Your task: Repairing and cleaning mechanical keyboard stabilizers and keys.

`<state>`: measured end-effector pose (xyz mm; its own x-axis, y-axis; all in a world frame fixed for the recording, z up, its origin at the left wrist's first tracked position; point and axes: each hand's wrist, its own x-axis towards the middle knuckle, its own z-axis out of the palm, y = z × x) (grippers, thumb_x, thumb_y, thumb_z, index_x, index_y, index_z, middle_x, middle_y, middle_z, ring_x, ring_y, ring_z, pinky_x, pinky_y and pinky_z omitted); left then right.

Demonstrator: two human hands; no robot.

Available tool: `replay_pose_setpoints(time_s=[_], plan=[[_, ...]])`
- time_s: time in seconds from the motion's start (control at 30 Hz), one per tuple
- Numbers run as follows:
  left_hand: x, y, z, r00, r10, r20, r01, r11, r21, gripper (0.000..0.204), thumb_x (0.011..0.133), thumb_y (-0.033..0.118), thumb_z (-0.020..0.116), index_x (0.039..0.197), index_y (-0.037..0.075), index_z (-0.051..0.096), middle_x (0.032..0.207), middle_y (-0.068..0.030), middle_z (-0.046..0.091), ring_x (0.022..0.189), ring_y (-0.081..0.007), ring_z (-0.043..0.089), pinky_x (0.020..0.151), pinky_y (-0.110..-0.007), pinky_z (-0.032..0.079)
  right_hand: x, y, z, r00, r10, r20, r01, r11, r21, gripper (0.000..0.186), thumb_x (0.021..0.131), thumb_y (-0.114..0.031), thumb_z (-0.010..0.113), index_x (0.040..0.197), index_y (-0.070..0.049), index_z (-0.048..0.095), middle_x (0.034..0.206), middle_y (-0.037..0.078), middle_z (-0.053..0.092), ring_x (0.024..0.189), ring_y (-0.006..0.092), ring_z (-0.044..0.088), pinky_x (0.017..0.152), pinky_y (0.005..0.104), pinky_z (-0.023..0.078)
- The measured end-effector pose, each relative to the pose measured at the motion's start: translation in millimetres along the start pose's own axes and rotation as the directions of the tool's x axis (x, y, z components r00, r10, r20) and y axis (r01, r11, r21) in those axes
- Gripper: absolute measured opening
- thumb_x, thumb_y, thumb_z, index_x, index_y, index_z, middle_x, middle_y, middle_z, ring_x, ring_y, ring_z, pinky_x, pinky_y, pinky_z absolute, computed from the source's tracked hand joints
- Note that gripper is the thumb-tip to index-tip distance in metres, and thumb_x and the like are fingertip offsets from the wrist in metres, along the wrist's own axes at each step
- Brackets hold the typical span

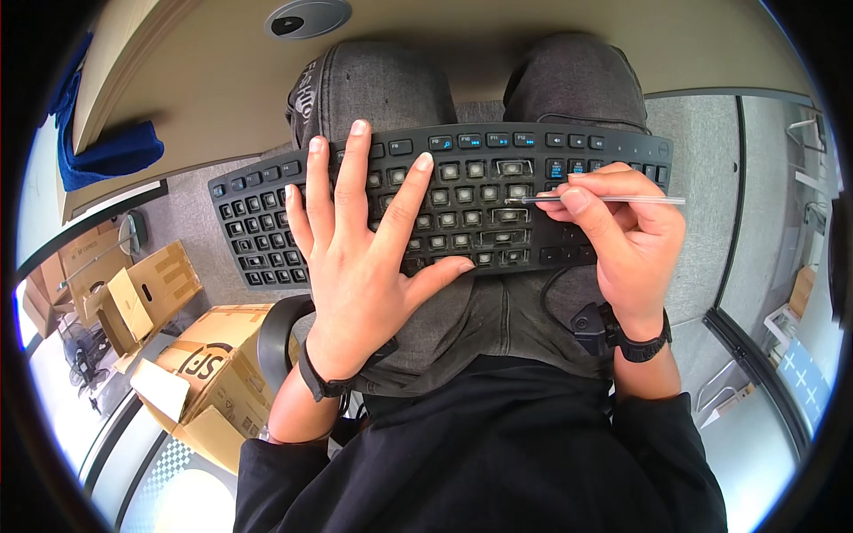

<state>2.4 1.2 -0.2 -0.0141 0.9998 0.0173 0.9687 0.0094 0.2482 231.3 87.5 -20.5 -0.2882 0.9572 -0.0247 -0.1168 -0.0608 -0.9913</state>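
A black keyboard (455, 184) lies across my lap. Most keycaps are off its main block, baring rows of square switch sockets; the top row and several keys at the right still have theirs. My left hand (360, 253) rests flat on the left-middle part of the keyboard with its fingers spread. Between thumb and fingers, my right hand (622, 226) pinches a slim, screwdriver-like tool (657, 200) with a clear handle and a thin metal shaft. The tool's tip points left, over a wide socket at the right end of the bared rows.
Above my knees is the beige desk (462, 53) with a round grommet (306, 18). A blue cloth (115, 155) hangs at its left edge. Open cardboard boxes (218, 364) stand on the floor at left. A thin black cable (546, 298) runs below the keyboard. Glass partition frames stand at right.
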Motion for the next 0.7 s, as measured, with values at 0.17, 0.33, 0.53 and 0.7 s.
replay_pose_setpoints(time_s=[0.17, 0.33, 0.53, 0.7], plan=[[-0.4, 0.4, -1.3, 1.0, -0.005, 0.003, 0.005, 1.0, -0.014, 0.093, 0.06, 0.048, 0.09, 0.145, 0.027, 0.058, 0.164, -0.0205, 0.029, 0.147, -0.0499, 0.027, 0.113, -0.068, 0.022, -1.9, -3.0, -0.2, 1.0, 0.01, -0.001, -0.01, 0.997, 0.075, 0.013, 0.089, 0.013, 0.069, 0.102, 0.01, 0.07, 0.096, 0.017, 0.069, 0.085, 0.0253, 0.074, 0.079, 0.0347, 0.064], [-1.9, 0.0, -3.2, 0.999, 0.009, -0.031, -0.012, 0.996, -0.09, 0.084, 0.065, 0.039, 0.09, 0.142, 0.023, 0.061, 0.164, -0.0213, 0.03, 0.149, -0.0493, 0.025, 0.115, -0.065, 0.02, -3.2, -2.9, -3.0, 1.0, -0.007, -0.004, 0.007, 0.997, 0.08, 0.014, 0.09, 0.015, 0.067, 0.103, 0.011, 0.069, 0.097, 0.018, 0.068, 0.085, 0.0256, 0.073, 0.081, 0.0369, 0.065], [10.1, 15.2, -9.2, 0.994, 0.057, -0.091, -0.076, 0.971, -0.228, 0.053, 0.068, 0.02, 0.089, 0.119, 0.02, 0.075, 0.16, -0.0211, 0.036, 0.147, -0.0504, 0.027, 0.114, -0.063, 0.027, -3.7, -7.1, -4.9, 0.999, -0.038, -0.015, 0.039, 0.996, 0.078, 0.014, 0.09, 0.015, 0.066, 0.103, 0.011, 0.069, 0.097, 0.018, 0.067, 0.087, 0.0255, 0.073, 0.082, 0.0384, 0.065], [30.9, 34.4, -2.6, 0.99, 0.116, -0.078, -0.132, 0.961, -0.242, 0.03, 0.072, 0.009, 0.084, 0.101, 0.016, 0.078, 0.159, -0.0215, 0.039, 0.147, -0.0504, 0.029, 0.117, -0.058, 0.028, -5.1, -10.8, -6.9, 0.996, -0.063, -0.056, 0.071, 0.987, 0.145, 0.014, 0.09, 0.015, 0.066, 0.104, 0.011, 0.068, 0.096, 0.018, 0.067, 0.088, 0.0257, 0.073, 0.081, 0.0389, 0.065]])
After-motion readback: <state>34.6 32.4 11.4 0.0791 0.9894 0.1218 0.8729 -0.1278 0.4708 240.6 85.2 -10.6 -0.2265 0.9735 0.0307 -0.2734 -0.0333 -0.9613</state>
